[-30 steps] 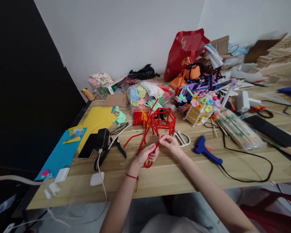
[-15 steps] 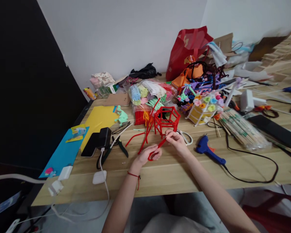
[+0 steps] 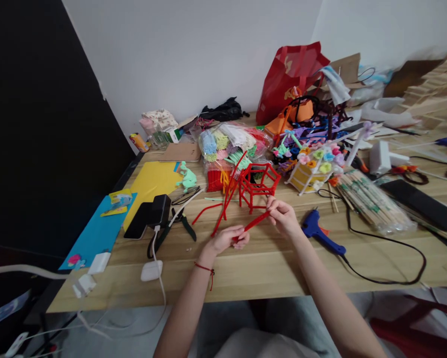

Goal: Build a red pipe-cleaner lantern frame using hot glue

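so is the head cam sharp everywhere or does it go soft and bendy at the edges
Head view: sharp at centre, where left hand and right hand hold a red pipe cleaner; the wooden pieces at far right smear; the table edge bows from wide-angle distortion; light is even, shadows soft, no glare.

Both hands, left hand [image 3: 227, 238] and right hand [image 3: 283, 216], are pinching a red pipe cleaner [image 3: 254, 223] stretched between them above the counter [image 3: 268, 268], near a red wire frame [image 3: 258, 184].

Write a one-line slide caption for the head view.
Left hand and right hand stretch a red pipe cleaner before a red pipe-cleaner frame on a cluttered wooden table.
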`<state>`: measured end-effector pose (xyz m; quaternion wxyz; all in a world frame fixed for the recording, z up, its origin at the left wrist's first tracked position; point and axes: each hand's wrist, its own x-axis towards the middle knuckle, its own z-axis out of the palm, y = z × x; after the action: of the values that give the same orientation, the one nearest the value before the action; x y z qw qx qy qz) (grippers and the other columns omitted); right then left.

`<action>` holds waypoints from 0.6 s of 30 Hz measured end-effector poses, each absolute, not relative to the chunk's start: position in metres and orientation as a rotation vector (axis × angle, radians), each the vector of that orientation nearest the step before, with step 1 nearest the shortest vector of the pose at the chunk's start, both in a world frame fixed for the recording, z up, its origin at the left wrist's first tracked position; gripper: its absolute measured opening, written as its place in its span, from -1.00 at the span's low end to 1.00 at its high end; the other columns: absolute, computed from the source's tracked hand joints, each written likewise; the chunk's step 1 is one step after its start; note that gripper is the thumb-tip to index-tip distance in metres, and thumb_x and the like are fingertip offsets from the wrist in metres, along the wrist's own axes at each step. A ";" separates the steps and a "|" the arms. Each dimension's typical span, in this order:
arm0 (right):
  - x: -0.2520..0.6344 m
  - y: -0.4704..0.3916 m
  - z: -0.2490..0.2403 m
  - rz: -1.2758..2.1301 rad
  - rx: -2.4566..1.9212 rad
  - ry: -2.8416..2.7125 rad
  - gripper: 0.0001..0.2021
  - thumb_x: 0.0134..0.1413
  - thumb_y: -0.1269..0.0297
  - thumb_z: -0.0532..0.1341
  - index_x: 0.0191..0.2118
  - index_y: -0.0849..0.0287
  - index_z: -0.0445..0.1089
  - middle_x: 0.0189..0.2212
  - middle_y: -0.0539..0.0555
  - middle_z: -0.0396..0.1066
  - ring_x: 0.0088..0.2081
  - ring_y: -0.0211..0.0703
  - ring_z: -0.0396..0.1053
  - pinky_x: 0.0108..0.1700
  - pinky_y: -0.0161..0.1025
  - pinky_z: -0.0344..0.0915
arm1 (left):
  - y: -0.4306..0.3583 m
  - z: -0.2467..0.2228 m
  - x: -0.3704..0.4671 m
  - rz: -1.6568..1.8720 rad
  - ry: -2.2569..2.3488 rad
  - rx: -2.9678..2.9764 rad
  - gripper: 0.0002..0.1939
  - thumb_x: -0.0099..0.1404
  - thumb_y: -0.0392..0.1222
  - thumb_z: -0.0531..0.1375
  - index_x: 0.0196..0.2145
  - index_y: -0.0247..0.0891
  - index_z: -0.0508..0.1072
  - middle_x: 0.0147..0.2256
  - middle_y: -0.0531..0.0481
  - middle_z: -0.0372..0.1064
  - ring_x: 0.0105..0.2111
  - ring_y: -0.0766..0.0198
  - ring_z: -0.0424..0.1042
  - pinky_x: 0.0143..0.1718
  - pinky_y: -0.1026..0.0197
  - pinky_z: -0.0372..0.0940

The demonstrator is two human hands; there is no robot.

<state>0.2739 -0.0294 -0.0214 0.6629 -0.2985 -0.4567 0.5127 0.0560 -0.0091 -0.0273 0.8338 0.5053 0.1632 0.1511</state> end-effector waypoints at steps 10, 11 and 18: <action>0.283 -0.031 -0.024 1.143 -0.656 -0.964 -0.80 -0.06 0.18 0.38 -0.42 0.13 0.39 -0.32 -0.06 0.26 -0.73 -0.60 0.00 -0.73 -0.44 -0.14 | -0.010 -0.022 0.054 0.332 0.376 1.174 -0.67 0.30 0.00 0.09 -0.49 -0.24 0.12 -0.52 0.07 0.12 -0.56 0.40 0.06 -0.49 0.25 -0.03; 0.283 -0.031 -0.024 1.144 -0.658 -0.961 -0.81 -0.07 0.18 0.38 -0.42 0.13 0.39 -0.31 -0.06 0.26 -0.73 -0.60 0.00 -0.74 -0.44 -0.14 | -0.010 -0.021 0.054 0.335 0.381 1.187 -0.66 0.30 0.02 0.09 -0.49 -0.25 0.12 -0.52 0.08 0.12 -0.56 0.40 0.05 -0.49 0.25 -0.03; 0.282 -0.032 -0.017 1.136 -0.665 -0.931 -0.80 -0.09 0.17 0.39 -0.43 0.13 0.40 -0.33 -0.07 0.26 -0.74 -0.60 -0.02 -0.74 -0.44 -0.16 | -0.010 -0.019 0.054 0.343 0.442 1.281 -0.59 0.31 0.10 0.10 -0.49 -0.31 0.27 -0.56 0.10 0.12 -0.56 0.40 0.05 -0.49 0.26 -0.04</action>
<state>0.2818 -0.0325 -0.0173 0.6923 -0.2978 -0.4167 0.5084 0.0540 -0.0102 -0.0192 0.7654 0.5896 0.2036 0.1580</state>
